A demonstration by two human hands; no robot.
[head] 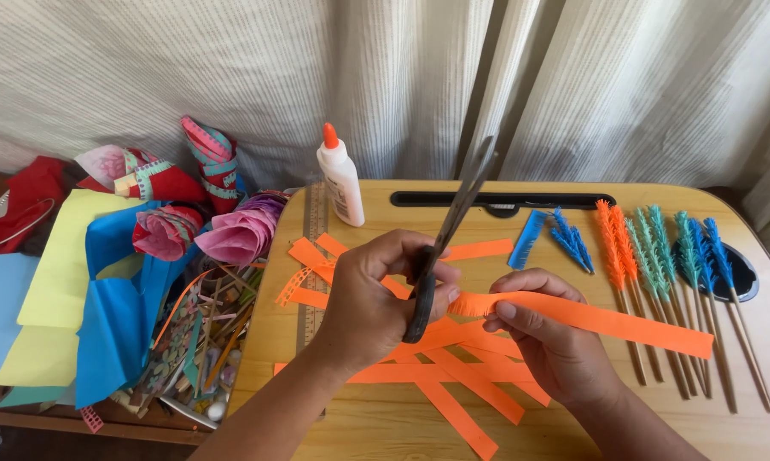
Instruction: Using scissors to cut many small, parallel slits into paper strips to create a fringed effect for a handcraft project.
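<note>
My left hand (376, 294) grips the handles of black scissors (453, 218), whose blades point up and away. My right hand (551, 337) pinches one end of a long orange paper strip (607, 320). The strip's left end is cut into a fine fringe and meets the scissors near their pivot. Several more orange strips (466, 384) lie crossed on the small wooden table (385, 427) under both hands.
A white glue bottle with an orange cap (340, 179) stands at the back. A ruler (315, 256) lies along the table's left edge. Fringed paper sticks in orange, teal and blue (666, 273) lie at the right. Coloured paper sheets and rolls (120, 290) pile up on the left.
</note>
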